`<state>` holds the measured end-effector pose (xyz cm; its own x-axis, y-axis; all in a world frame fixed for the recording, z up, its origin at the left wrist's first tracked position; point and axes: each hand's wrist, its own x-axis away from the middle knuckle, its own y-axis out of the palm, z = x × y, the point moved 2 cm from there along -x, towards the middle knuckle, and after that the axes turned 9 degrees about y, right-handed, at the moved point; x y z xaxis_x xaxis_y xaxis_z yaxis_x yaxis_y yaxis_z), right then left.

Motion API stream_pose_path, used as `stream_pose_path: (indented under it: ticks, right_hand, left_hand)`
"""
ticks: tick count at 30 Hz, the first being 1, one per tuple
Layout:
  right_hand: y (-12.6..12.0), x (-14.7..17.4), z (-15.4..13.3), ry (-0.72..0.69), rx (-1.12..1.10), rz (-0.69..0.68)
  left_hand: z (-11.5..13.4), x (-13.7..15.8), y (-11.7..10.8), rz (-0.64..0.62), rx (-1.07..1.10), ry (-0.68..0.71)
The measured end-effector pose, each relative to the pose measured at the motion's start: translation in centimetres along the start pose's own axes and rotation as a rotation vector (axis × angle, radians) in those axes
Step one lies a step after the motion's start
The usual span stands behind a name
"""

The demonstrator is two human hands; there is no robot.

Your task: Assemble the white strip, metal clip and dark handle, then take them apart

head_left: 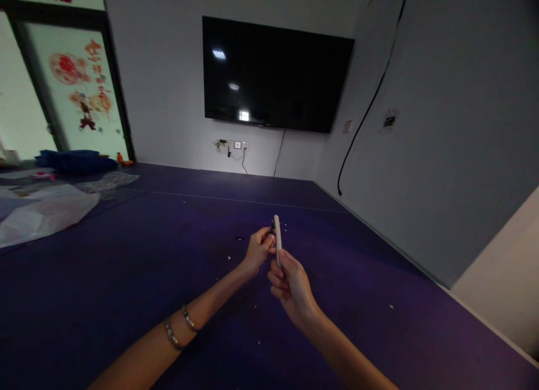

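Observation:
My right hand (pixel 293 283) is closed on the lower end of a slim pale bar with a rounded tip (pixel 277 232), which stands nearly upright. What kind of thing the bar is I cannot tell. Beside it, the fingers of my left hand (pixel 260 248) pinch a small dark piece (pixel 272 228) close against the bar; whether the two touch is unclear. A small flat black piece (pixel 240 238) lies on the dark purple tabletop (pixel 168 277), left of my hands. White crumbs (pixel 229 258) are scattered around them.
Clear plastic sheeting (pixel 54 213) and papers lie at the left. Behind them are a dark blue cloth heap (pixel 76 161) and a small orange object (pixel 120 158). A black cable (pixel 370 100) hangs along the right wall. A television (pixel 273 75) is mounted on the far wall above sockets (pixel 238 145).

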<state>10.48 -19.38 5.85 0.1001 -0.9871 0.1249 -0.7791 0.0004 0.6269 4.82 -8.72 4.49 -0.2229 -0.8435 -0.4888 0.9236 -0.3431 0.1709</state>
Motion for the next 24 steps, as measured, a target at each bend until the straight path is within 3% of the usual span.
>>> stream_pose_path:
  ticks: [9,15,24]
  right_hand:
    - [0.0,-0.2,0.9,0.026,0.000,0.000]
    - [0.9,-0.9,-0.3,-0.038,-0.057,-0.037]
    - [1.1,-0.8,0.4,0.017,-0.048,-0.009]
  left_hand:
    - [0.0,0.0,0.1,0.026,0.002,-0.044]
    - [0.4,-0.2,0.1,0.020,-0.020,0.016]
    - [0.5,-0.4,-0.3,0.034,-0.025,0.007]
